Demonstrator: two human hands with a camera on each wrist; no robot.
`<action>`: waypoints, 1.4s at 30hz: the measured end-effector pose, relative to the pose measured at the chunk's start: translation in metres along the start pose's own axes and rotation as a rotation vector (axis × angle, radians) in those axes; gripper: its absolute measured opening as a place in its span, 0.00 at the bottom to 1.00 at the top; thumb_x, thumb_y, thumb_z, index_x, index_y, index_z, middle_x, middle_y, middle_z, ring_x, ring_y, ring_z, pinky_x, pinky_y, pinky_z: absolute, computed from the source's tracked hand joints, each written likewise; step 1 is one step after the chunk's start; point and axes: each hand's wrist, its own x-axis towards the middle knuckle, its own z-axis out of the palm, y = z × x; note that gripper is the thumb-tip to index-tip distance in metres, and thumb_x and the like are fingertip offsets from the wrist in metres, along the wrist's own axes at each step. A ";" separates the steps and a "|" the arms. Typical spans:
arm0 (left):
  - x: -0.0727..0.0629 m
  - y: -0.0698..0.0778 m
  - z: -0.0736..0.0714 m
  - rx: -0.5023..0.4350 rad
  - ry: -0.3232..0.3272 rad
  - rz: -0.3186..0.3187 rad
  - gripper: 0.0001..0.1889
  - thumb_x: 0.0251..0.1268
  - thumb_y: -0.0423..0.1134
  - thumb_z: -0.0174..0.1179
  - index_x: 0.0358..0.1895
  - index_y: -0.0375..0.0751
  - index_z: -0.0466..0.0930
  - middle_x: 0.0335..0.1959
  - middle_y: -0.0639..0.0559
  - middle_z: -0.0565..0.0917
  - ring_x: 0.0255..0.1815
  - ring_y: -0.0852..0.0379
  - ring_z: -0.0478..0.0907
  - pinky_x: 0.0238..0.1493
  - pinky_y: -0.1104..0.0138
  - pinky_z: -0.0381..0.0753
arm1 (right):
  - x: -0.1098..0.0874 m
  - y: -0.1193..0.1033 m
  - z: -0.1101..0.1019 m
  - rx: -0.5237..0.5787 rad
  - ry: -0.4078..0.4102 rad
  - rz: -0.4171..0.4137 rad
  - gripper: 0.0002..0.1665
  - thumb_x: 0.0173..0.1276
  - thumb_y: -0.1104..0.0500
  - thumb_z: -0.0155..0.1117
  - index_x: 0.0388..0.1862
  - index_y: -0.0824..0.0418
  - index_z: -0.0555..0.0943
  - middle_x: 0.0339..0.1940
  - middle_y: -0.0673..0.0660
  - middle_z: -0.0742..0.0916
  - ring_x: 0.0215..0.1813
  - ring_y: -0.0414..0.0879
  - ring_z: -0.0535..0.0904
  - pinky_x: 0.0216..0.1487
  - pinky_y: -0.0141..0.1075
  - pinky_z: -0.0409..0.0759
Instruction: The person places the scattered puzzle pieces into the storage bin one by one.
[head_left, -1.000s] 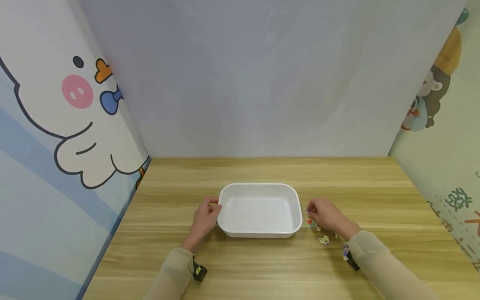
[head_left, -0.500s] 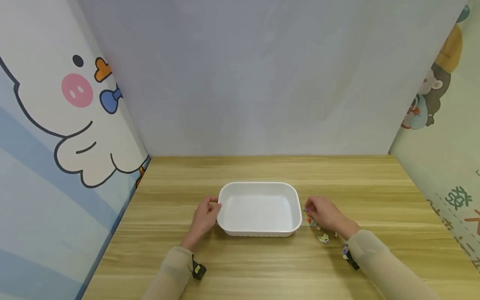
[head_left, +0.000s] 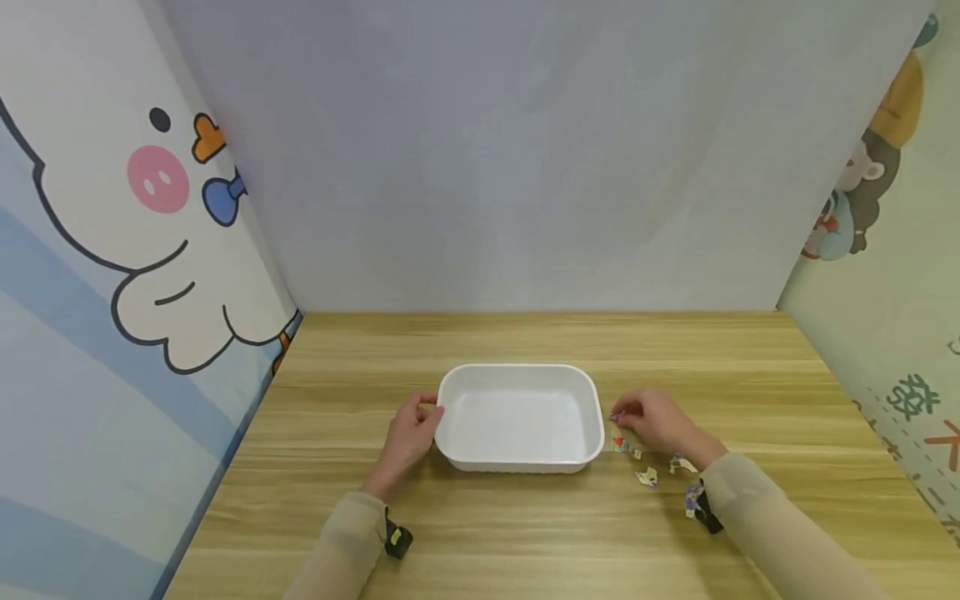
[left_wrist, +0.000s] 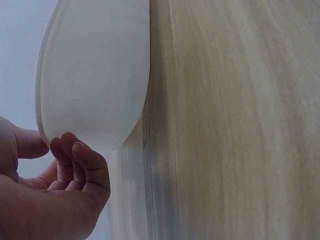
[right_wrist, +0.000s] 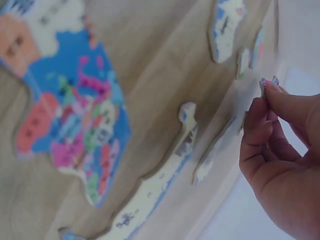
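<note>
In the right hand [head_left: 658, 419], going by the head view, a tiny puzzle piece [head_left: 615, 417], pinched at the fingertips just off the tray's right end. Gripped at the left end by the left hand [head_left: 411, 433]: a white tray [head_left: 517, 425], sitting between both hands on a wood-look table [head_left: 525, 533]. Scattered right of it, a red-tinted piece [head_left: 621, 445] and, nearer, a yellowish piece [head_left: 647, 477]. On the left wall, a big cartoon duck [head_left: 90, 183], lol.

Left wrist view: holding the tray by its rim, thumb at the edge, fingers curled in against the outer wall.

Right wrist view: pinched between thumb and finger, with a bit of pink showing; print too small to read. Also lying there, a big blue map piece [right_wrist: 75, 110] with loads of coloured patches, plus a long skinny cream piece [right_wrist: 160, 175].
</note>
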 end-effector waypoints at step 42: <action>-0.002 0.001 -0.003 -0.051 -0.020 -0.034 0.13 0.69 0.33 0.55 0.52 0.31 0.73 0.23 0.45 0.77 0.21 0.56 0.72 0.23 0.66 0.73 | 0.101 -0.124 -0.022 -0.123 -0.226 -0.200 0.05 0.64 0.69 0.63 0.35 0.62 0.84 0.27 0.48 0.83 0.30 0.41 0.76 0.33 0.36 0.75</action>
